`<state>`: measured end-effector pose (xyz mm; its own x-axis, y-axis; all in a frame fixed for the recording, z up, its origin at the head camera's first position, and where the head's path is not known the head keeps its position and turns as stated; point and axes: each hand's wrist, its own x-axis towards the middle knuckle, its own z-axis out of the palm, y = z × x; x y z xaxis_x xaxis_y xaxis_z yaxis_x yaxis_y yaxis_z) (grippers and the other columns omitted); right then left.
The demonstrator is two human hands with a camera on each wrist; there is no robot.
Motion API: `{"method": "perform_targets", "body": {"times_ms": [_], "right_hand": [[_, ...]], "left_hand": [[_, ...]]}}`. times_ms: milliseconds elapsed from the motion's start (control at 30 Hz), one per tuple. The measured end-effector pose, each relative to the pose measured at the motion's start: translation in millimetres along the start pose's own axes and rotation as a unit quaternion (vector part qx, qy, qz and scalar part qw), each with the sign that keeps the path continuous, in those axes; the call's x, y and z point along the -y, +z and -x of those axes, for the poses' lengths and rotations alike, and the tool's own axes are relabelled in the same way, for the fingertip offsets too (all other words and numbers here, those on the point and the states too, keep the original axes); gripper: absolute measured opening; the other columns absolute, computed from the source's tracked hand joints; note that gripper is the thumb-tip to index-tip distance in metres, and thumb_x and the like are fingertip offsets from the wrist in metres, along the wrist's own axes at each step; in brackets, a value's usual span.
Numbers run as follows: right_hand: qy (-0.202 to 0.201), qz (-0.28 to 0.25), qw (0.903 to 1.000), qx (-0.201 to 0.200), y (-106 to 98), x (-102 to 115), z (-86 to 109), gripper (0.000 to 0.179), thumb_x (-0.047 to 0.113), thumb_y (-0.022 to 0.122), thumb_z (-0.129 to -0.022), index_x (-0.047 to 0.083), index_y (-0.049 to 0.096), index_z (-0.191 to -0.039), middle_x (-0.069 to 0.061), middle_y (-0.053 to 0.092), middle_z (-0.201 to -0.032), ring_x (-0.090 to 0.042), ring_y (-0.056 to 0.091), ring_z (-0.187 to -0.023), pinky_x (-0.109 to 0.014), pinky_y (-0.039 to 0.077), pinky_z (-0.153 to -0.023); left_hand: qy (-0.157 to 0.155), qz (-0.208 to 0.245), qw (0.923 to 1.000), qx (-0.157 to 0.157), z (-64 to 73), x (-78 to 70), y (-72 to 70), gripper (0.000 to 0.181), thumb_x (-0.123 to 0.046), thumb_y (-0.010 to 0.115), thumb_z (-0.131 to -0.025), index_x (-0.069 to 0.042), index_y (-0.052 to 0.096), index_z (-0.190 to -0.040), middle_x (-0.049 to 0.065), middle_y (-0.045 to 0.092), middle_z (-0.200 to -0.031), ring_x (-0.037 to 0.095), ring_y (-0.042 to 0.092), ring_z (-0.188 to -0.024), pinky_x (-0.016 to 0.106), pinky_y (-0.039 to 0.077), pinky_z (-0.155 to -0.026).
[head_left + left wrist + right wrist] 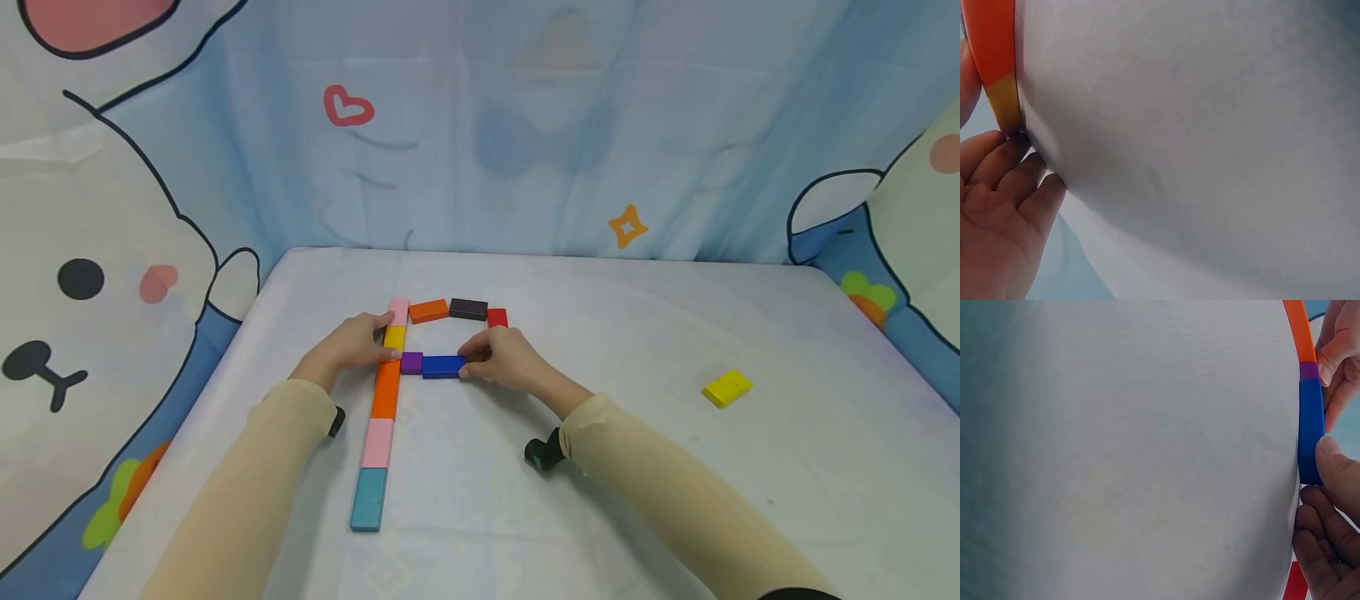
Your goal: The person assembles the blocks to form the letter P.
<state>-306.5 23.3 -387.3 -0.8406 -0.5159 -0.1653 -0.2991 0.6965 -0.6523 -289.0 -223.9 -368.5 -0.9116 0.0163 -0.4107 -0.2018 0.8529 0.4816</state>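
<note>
My right hand (506, 358) grips the right end of a blue block (442, 367) with its thumb and fingers. To the left of that block lies a small purple block (412, 363), beside a straight column of blocks. My left hand (356, 342) rests against the column's upper part, fingers by the upper pink block (399, 311) and thumb near where the yellow block (394, 337) meets the orange block (386, 390). In the left wrist view, its fingers (1019, 200) look fairly straight. Behind my right hand, a red block (497, 317) is partly hidden.
Down the column lie a lower pink block (377, 442) and a teal block (369, 500). Across the top are another orange block (428, 311) and a black block (468, 309). A loose yellow block (727, 388) lies on the white tabletop (600, 317) at right. A printed curtain (480, 192) hangs behind.
</note>
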Motion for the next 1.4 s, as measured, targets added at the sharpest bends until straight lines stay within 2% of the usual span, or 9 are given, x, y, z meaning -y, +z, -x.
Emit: {"method": "perform_targets", "body": {"times_ms": [533,900,1167,1400], "right_hand": [[-0.002,0.000,1.0000,0.002,-0.5,-0.1,0.8,0.035,0.018,0.078,-0.092,0.009,0.074,-0.125,-0.006,0.076,-0.114,-0.019,0.066,-0.100,-0.030,0.058,-0.092],[-0.008,0.019,0.9998,0.003,-3.7,-4.9,5.6,0.039,0.020,0.079,-0.091,0.009,0.072,-0.127,-0.006,0.075,-0.112,-0.019,0.066,-0.101,-0.032,0.058,-0.094],[0.017,0.015,0.9997,0.005,-18.9,-26.8,28.1,0.042,0.021,0.080,-0.090,0.009,0.071,-0.130,-0.007,0.073,-0.121,-0.022,0.066,-0.110,-0.036,0.057,-0.100],[0.022,0.035,0.9989,-0.022,-40.5,-57.8,64.2,0.042,0.019,0.079,-0.090,0.004,0.070,-0.129,-0.013,0.071,-0.127,-0.029,0.065,-0.117,-0.044,0.056,-0.103]], "left_hand": [[-0.002,-0.001,1.0000,0.002,-1.3,-0.1,0.1,0.078,-0.027,0.067,-0.099,-0.016,0.023,-0.163,0.018,0.029,-0.167,0.038,0.027,-0.154,0.054,0.028,-0.126],[-0.005,0.002,1.0000,0.002,-2.3,1.3,0.7,0.079,-0.028,0.068,-0.099,-0.017,0.023,-0.163,0.017,0.028,-0.168,0.038,0.027,-0.154,0.055,0.028,-0.126],[0.005,0.000,1.0000,0.005,-3.8,3.2,1.6,0.078,-0.028,0.067,-0.100,-0.017,0.023,-0.163,0.017,0.027,-0.168,0.038,0.026,-0.155,0.055,0.026,-0.126],[0.007,0.003,0.9999,0.009,-2.0,3.6,0.2,0.078,-0.028,0.066,-0.100,-0.016,0.023,-0.163,0.018,0.026,-0.169,0.038,0.025,-0.155,0.055,0.025,-0.126]]}}
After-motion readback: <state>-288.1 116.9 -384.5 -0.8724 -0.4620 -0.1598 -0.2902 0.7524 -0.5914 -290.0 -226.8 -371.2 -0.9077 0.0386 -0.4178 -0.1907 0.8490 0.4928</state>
